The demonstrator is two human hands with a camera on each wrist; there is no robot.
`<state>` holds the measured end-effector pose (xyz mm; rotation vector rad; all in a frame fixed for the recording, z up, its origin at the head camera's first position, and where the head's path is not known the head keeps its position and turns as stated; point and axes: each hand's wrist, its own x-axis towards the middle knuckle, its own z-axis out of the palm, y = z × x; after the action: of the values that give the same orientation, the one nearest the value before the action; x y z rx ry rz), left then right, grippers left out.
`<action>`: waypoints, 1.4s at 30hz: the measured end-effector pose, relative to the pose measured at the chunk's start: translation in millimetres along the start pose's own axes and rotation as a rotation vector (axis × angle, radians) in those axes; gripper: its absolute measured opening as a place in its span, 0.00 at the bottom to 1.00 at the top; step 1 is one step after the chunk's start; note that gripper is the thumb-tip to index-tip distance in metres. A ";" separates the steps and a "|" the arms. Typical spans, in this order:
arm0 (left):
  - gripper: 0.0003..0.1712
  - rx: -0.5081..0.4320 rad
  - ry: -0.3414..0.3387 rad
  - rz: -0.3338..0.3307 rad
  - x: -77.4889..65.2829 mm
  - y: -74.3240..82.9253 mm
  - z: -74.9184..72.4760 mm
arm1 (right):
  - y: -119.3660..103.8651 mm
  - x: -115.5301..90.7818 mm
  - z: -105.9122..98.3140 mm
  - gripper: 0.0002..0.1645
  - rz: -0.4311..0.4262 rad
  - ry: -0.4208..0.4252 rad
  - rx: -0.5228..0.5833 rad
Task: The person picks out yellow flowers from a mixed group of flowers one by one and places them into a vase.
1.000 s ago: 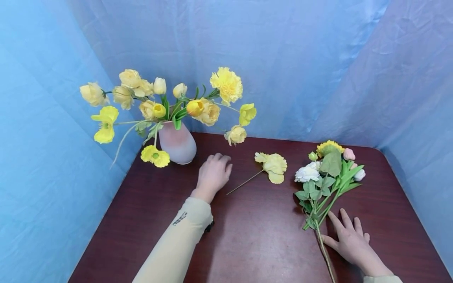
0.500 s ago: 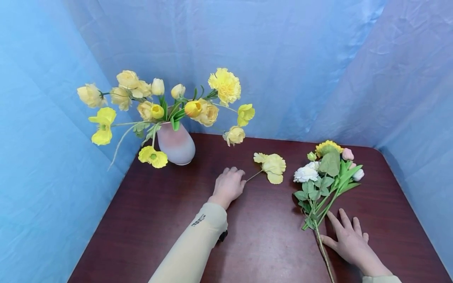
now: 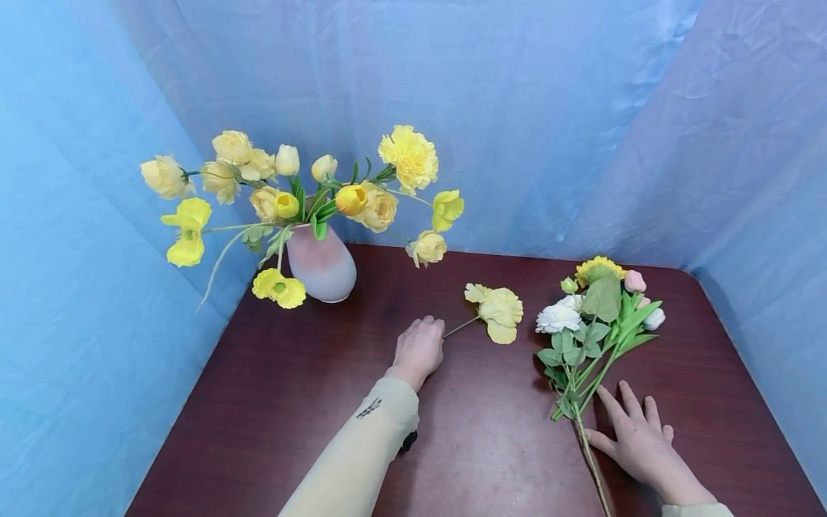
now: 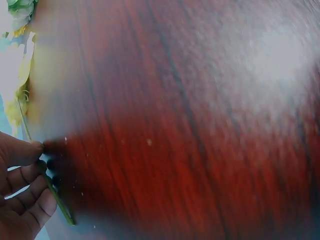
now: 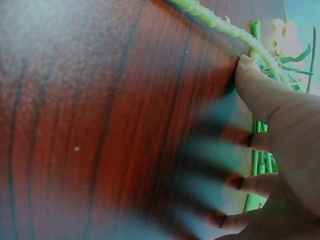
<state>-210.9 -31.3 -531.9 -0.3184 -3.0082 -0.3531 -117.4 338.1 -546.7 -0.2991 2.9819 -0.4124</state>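
My left hand (image 3: 418,350) pinches the thin stem of a yellow flower with ruffled petals (image 3: 500,310), whose head points to the right. In the left wrist view the thumb and fingers (image 4: 22,152) hold the stem (image 4: 59,204), and its cut end shows below them. My right hand (image 3: 639,441) rests on the table with fingers spread. Beside its thumb lies the long stem (image 3: 591,467) of a white flower (image 3: 559,317). In the right wrist view the thumb (image 5: 257,82) is near or touching that stem; which one I cannot tell.
A pink-and-white vase (image 3: 323,267) full of yellow flowers stands at the back left, blooms spreading wide. On the right lie a sunflower (image 3: 599,270), pink and white tulips (image 3: 635,281) and green leaves. Blue curtains (image 3: 504,129) close in the dark red table (image 3: 491,438).
My left hand has moved right and toward me from near the vase and taken hold of the yellow flower's stem. The flower head has shifted slightly. The right hand has stayed put.
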 end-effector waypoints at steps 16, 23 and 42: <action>0.11 0.028 -0.080 -0.010 -13.5 -23.3 -9.9 | 2.4 -0.7 0.8 0.51 0.000 0.000 -0.008; 0.13 0.062 -0.116 -0.018 -20.2 -35.9 -17.8 | 3.1 -0.5 1.1 0.51 -0.010 0.007 -0.012; 0.08 0.135 -0.159 -0.054 -28.6 -55.6 -35.1 | 1.4 -0.2 0.6 0.51 -0.010 0.003 -0.012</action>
<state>-192.7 -98.1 -513.4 -0.2661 -3.1805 -0.1332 -117.4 339.4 -547.6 -0.3143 2.9876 -0.3969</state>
